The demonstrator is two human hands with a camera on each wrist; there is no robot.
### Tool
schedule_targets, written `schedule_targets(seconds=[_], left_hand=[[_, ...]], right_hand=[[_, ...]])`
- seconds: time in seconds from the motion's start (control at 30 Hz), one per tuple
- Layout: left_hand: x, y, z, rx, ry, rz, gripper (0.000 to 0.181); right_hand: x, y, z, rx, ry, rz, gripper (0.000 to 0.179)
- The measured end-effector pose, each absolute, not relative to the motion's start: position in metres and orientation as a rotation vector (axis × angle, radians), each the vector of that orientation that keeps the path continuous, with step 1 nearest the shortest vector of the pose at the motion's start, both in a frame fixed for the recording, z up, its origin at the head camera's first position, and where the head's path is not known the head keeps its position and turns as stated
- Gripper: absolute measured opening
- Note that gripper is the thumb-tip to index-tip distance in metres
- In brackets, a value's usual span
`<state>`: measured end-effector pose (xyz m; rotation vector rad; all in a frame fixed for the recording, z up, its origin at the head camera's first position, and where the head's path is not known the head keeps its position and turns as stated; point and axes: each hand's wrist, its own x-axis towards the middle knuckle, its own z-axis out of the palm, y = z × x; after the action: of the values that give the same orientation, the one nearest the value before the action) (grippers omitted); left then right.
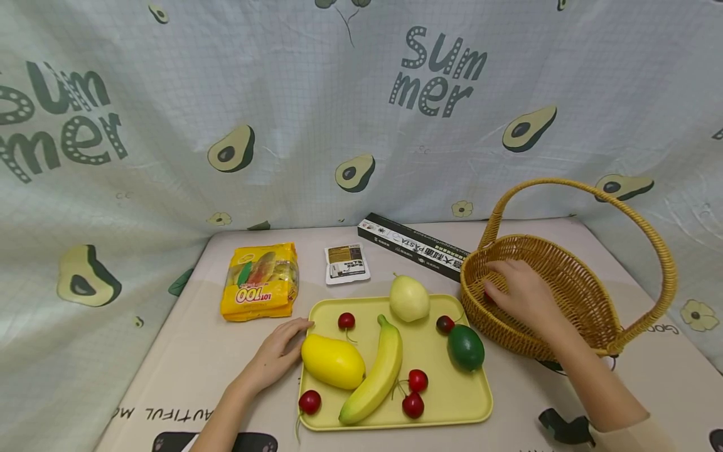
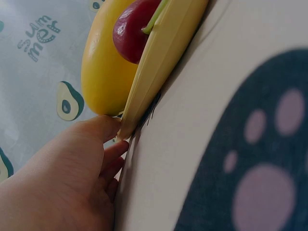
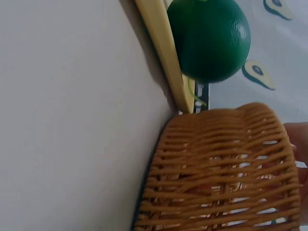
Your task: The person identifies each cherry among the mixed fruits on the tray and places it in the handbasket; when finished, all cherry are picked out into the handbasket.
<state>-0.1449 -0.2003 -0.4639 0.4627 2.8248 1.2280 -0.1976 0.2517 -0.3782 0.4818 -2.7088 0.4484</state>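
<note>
At the left end of a pale yellow tray (image 1: 446, 411), my left hand (image 1: 275, 355) pinches the rim, its thumb on top and its fingers lower down, as the left wrist view shows. A yellow mango-like fruit (image 1: 333, 362) lies against the thumb, with a dark red cherry (image 1: 309, 402) on the near corner. Inside the wicker basket (image 1: 587, 282), my right hand (image 1: 522, 292) reaches down with thumb and fingers apart. Just below the thumb shows a small red fruit (image 1: 489, 297). A reddish patch appears low through the weave in the right wrist view.
A banana (image 1: 375, 376), more cherries (image 1: 413, 405), a pale green round fruit (image 1: 409, 299) and a dark green fruit (image 1: 465, 348) lie on the tray. Behind are a yellow snack bag (image 1: 261, 281), a white sachet (image 1: 346, 263) and a long pasta box (image 1: 412, 245). The basket handle (image 1: 649, 232) arches up.
</note>
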Motion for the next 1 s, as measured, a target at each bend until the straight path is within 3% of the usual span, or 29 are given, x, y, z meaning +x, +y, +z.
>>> schedule_targets(seconds=[1.0], left_hand=[[-0.145, -0.2, -0.465, 0.442, 2.816, 1.225, 0.036]], right_hand=[[-0.149, 0.185, -0.393, 1.06, -2.316, 0.45, 0.044]])
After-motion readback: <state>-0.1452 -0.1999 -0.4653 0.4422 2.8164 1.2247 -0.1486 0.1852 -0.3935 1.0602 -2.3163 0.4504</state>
